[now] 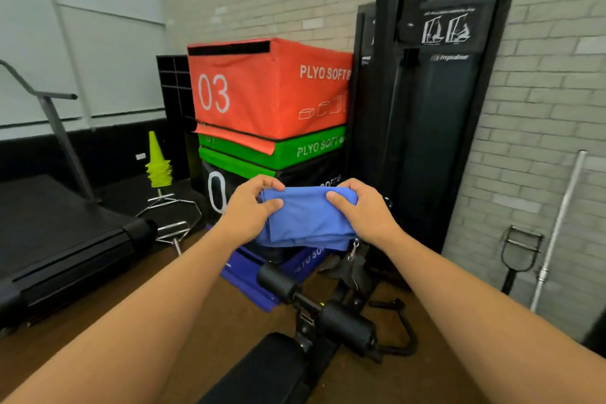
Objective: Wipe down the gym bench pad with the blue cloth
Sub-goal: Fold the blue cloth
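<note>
- The black pad (272, 367) lies at the bottom edge, its long axis running away toward the foam rollers (331, 311) just beyond.
- Both forearms reach straight forward, raised above the pad.
- The cloth (306, 218) is folded and held in the air between the hands, its long axis left to right, lower folds hanging.
- The left hand (251, 207) pinches its left end, thumb on the near face.
- The right hand (362, 207) grips the right end the same way.
- Behind stand stacked plyo boxes (269, 88) against a brick wall (541, 108).

Even indoor light, blurred, edges bowed
</note>
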`<state>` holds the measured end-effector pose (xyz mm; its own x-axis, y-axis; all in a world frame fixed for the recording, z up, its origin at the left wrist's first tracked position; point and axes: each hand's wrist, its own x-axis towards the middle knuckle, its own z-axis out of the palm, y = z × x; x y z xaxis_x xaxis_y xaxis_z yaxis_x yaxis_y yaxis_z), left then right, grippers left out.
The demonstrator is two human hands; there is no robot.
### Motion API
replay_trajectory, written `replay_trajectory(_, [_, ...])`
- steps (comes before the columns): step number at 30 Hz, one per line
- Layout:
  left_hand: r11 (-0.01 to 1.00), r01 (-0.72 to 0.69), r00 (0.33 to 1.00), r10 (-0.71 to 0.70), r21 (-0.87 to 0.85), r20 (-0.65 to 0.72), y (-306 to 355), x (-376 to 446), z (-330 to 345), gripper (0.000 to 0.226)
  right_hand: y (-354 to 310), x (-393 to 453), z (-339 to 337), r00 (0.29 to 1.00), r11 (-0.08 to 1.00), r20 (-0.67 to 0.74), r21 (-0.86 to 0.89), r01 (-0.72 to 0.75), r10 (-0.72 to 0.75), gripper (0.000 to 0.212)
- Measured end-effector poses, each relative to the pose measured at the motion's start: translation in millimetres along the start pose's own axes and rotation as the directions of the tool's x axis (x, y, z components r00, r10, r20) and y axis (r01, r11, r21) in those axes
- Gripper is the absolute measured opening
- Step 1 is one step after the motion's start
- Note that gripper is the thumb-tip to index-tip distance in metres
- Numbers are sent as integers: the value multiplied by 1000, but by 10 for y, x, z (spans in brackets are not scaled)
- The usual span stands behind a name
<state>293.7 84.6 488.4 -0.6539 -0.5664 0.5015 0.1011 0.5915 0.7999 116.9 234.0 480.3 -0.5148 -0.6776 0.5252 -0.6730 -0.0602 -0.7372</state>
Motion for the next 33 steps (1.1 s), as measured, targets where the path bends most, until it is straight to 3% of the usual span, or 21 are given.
replay_trajectory(5, [996,-69,998,69,52,-4,305,398,545,40,-43,40,-707,996,994,-91,-110,0,-10,7])
replay_trajectory(11, [993,-100,994,102,-60,29,617,878,1147,37,72,49,-1455,983,989,-174,-124,-78,56,19])
replay_trajectory(18, [969,-196,981,193,151,35,547,1100,1792,39,507,140,-1666,965,991,-239,-49,-127,111,34])
replay_trajectory(21, [939,-264,964,251,220,87,265,1113,1934,39,789,181,-1553,951,979,-244,-17,-201,191,33])
replay_trajectory(24, [910,-256,965,221,325,142,-126,1069,2040,42,1118,161,-1370,930,962,-253,2,-274,265,30])
replay_trajectory(28, [886,-177,980,119,429,159,-848,1089,2254,36,1735,104,-982,902,922,-216,-19,-387,374,29])
replay_trajectory(33, [906,-43,978,-48,420,203,-1758,1047,2561,22,2547,-87,-478,827,838,-196,-44,-544,527,27])
